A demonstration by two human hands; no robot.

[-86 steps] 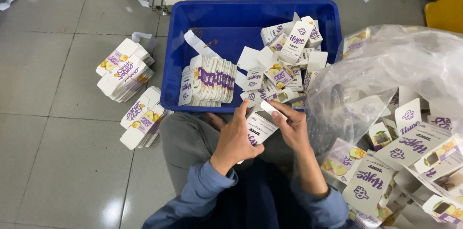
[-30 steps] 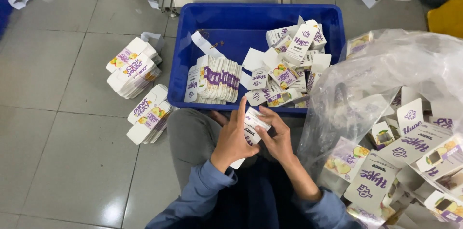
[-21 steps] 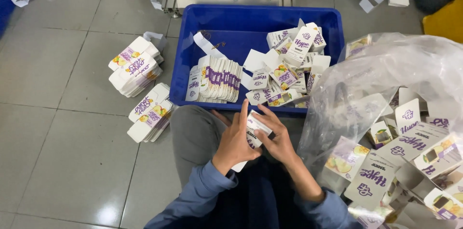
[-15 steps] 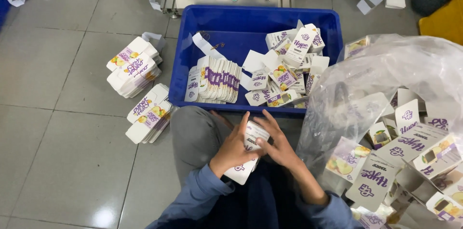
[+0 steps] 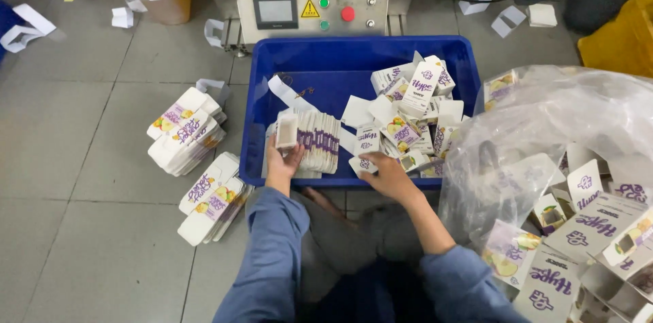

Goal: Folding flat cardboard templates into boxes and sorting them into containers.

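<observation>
Our left hand (image 5: 282,160) holds a small white box (image 5: 286,130) against the row of boxes (image 5: 316,141) near the front edge of the blue crate (image 5: 272,64); our right hand (image 5: 386,173) grips a flat carton (image 5: 362,163) there.

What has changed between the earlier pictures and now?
Both hands left the lap and reached forward into the blue crate. The left hand now sets the folded carton against the row of cartons; the right hand let go and touches a loose carton. The floor stacks stayed.
</observation>
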